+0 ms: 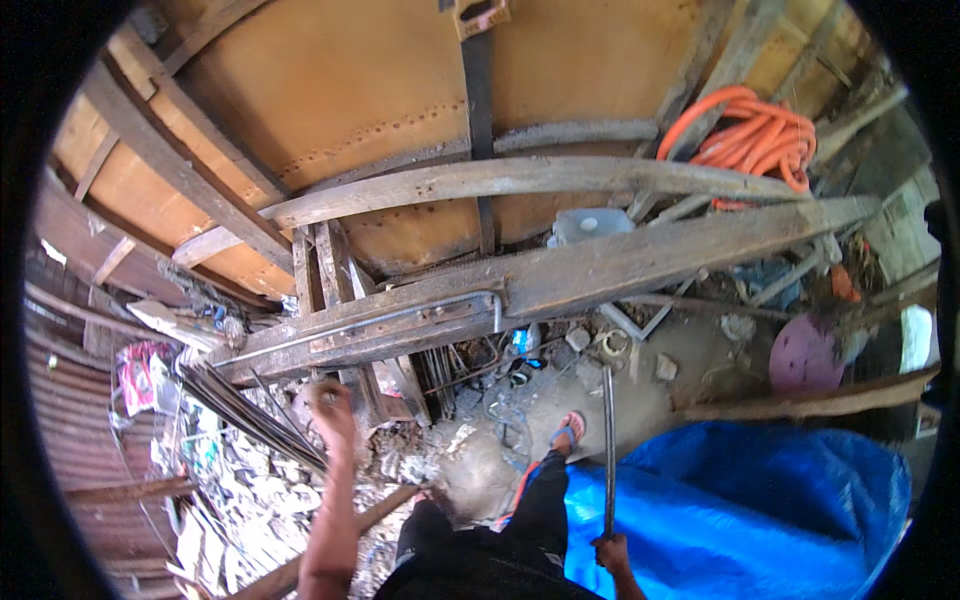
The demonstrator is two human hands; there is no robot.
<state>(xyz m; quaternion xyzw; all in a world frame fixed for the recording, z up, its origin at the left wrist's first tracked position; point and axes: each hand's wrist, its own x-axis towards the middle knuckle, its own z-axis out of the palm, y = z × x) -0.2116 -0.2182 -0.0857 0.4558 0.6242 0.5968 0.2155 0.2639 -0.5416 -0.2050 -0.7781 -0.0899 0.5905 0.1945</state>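
Observation:
My right hand (pixel 612 552) grips the lower end of a long dark metal pipe (pixel 610 450), which points up and away from me. On the left, my raised left hand (pixel 332 412) is beside the near edge of a thick wooden beam (pixel 600 262). Its fingers are curled, and what they hold, if anything, I cannot make out. Along that beam lies a thin metal rod (pixel 400 312), its right end bent down into a hook. A bundle of dark rods (pixel 250 415) slants down just left of my left hand.
White rubble (pixel 270 480) covers the ground at left. A blue tarpaulin (pixel 730 510) spreads at lower right. Beyond the beam are a coiled orange hose (pixel 750 140) and a translucent plastic container (pixel 592 225). A pink round object (pixel 806 355) lies at right.

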